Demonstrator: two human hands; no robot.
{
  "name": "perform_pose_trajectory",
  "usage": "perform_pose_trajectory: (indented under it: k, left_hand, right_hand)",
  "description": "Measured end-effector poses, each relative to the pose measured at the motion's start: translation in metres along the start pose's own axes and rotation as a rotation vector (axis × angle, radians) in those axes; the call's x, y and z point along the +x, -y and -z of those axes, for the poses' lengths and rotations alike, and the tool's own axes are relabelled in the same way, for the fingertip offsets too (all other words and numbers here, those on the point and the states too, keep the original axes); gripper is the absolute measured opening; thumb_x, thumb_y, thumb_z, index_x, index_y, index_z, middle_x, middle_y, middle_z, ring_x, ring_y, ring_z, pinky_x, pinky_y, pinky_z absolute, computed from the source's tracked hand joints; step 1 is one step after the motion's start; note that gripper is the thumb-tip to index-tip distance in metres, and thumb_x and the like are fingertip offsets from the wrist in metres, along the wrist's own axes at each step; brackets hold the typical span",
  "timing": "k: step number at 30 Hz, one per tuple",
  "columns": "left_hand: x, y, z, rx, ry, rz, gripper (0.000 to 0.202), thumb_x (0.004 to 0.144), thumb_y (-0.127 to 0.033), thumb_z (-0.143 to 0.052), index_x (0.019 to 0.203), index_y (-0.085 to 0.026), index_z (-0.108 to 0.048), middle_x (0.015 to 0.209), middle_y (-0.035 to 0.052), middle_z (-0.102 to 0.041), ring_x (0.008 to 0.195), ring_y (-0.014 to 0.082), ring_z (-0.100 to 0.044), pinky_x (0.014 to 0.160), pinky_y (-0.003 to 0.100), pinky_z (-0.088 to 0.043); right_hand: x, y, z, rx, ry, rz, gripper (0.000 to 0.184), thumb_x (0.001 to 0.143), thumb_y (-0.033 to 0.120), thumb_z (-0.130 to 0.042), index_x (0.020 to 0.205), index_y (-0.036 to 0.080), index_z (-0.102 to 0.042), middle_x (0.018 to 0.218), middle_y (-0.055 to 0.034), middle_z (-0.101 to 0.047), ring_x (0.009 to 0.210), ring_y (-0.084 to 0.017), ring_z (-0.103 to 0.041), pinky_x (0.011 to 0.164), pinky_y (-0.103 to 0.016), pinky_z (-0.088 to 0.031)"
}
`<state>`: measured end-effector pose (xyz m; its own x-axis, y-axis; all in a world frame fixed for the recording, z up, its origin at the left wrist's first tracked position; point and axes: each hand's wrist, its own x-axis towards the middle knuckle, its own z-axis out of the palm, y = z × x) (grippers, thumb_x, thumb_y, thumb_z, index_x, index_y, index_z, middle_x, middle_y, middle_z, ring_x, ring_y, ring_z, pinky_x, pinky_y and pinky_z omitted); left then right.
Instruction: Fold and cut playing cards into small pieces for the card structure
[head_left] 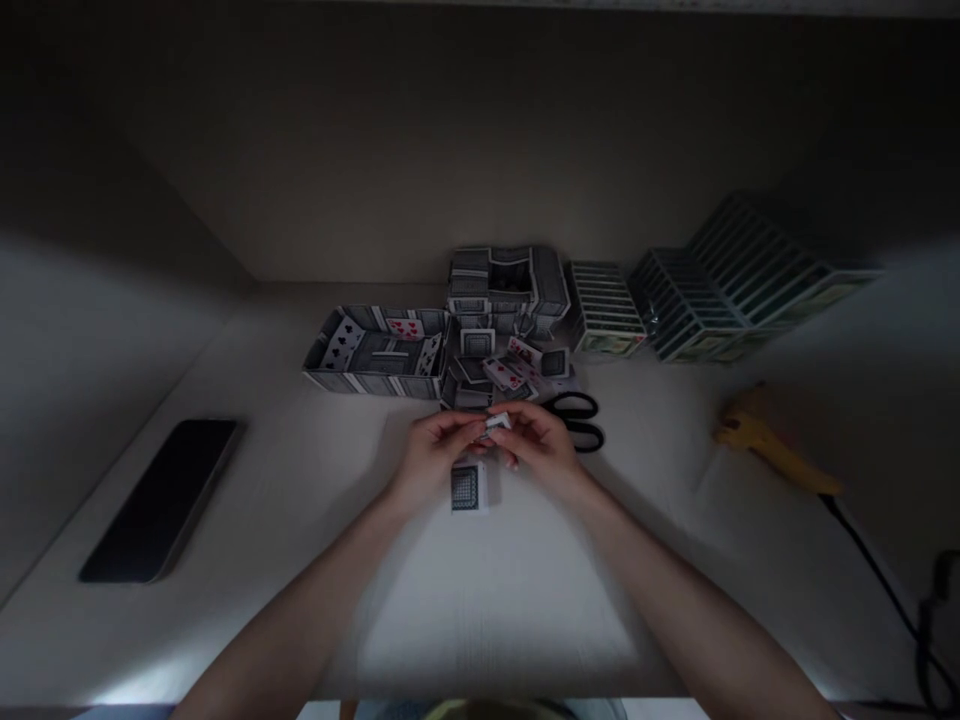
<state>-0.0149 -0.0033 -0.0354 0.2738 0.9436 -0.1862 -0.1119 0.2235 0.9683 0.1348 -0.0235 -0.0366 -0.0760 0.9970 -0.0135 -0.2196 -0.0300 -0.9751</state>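
Between the fingertips of my left hand (439,450) and my right hand (540,440) is a small playing card (497,423), pinched from both sides. Its face is too small to read. Below my fingers another playing card (466,488) lies back side up on the table. Just beyond my hands is a loose heap of playing cards (510,372), some face up with red pips, some face down. Black-handled scissors (576,405) lie beside my right hand, their blades hidden.
An open box made of cards (375,383) stands left of the heap, with a taller card structure (510,285) behind. Boxed stacks (609,305) line the back right. A phone (161,500) lies left; a yellow glue gun (780,450) with a cord lies right.
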Motion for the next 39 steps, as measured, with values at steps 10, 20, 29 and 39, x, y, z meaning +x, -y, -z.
perform_pose_trajectory:
  k: [10, 20, 29, 39]
  left_hand:
    - [-0.003, -0.001, -0.002, 0.245, 0.052, -0.085, 0.019, 0.065, -0.030, -0.069, 0.065, -0.012, -0.061, 0.064, -0.0003, -0.061, 0.059, 0.0087, -0.053, 0.056, 0.020, -0.041]
    - [-0.004, 0.006, -0.001, 0.350, 0.100, -0.137, 0.024, 0.071, -0.036, -0.062, 0.066, -0.013, -0.059, 0.062, -0.0002, -0.058, 0.058, 0.0095, -0.051, 0.053, 0.020, -0.039]
    - [-0.003, 0.004, 0.000, 0.403, -0.041, -0.214, 0.020, 0.065, -0.033, -0.069, 0.068, -0.015, -0.062, 0.064, -0.0007, -0.059, 0.059, 0.0096, -0.051, 0.054, 0.020, -0.040]
    - [-0.006, -0.007, 0.001, 0.065, 0.130, -0.047, 0.038, 0.060, -0.025, -0.074, 0.094, -0.015, -0.061, 0.063, -0.0023, -0.058, 0.048, 0.0067, -0.051, 0.048, 0.020, -0.043]
  right_hand:
    - [0.006, -0.004, 0.003, -0.002, -0.094, -0.059, 0.017, 0.060, 0.031, -0.071, 0.057, 0.017, -0.062, 0.046, 0.0068, -0.045, 0.040, -0.006, -0.036, 0.040, -0.022, -0.025]
    - [0.001, -0.007, 0.004, -0.382, -0.079, 0.228, 0.017, 0.078, 0.030, -0.057, 0.077, 0.021, -0.071, 0.072, -0.0021, -0.061, 0.072, -0.015, -0.055, 0.064, -0.027, -0.042]
    - [0.003, -0.005, 0.004, -0.136, -0.082, 0.039, 0.016, 0.068, 0.034, -0.067, 0.079, 0.022, -0.069, 0.078, -0.0015, -0.068, 0.074, -0.016, -0.059, 0.071, -0.030, -0.044]
    - [0.001, -0.006, -0.001, 0.319, -0.028, -0.299, 0.025, 0.059, 0.032, -0.075, 0.074, 0.018, -0.061, 0.066, 0.0029, -0.060, 0.055, -0.009, -0.055, 0.048, -0.020, -0.044]
